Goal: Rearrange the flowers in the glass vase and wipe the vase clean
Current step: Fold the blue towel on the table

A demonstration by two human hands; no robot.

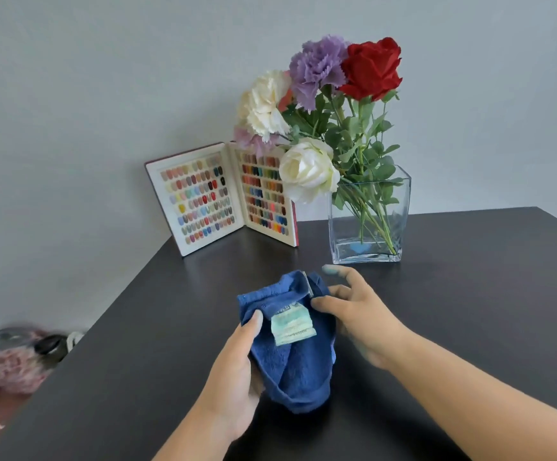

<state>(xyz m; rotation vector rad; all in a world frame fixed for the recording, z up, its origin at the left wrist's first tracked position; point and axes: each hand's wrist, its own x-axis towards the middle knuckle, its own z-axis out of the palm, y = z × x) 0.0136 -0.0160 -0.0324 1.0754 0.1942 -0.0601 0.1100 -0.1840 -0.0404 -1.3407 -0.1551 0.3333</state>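
A person holds a folded blue cloth in both hands above a dark worktop, just in front of a square glass vase of flowers. The left hand is clamped on the cloth's left side, its thumb pressed across the top fold beside a pale care label that faces the camera. The right hand pinches the cloth's right edge between thumb and curled fingers, while its forefinger points loosely out toward the vase; the fingertip is blurred.

The vase stands upright on the worktop beyond the cloth and slightly to its right, apart from both hands. Green stems cross inside the clear glass, and a small blue patch shows at the bottom. Above the rim rise a red rose, a purple carnation to the rose's left, a cream carnation further left, and a white rose that droops over the vase's left edge.

Left of the vase, at the back of the worktop, an open swatch book stands on end, its two pages lined with rows of coloured nail tips. Its right page sits partly behind the white rose.
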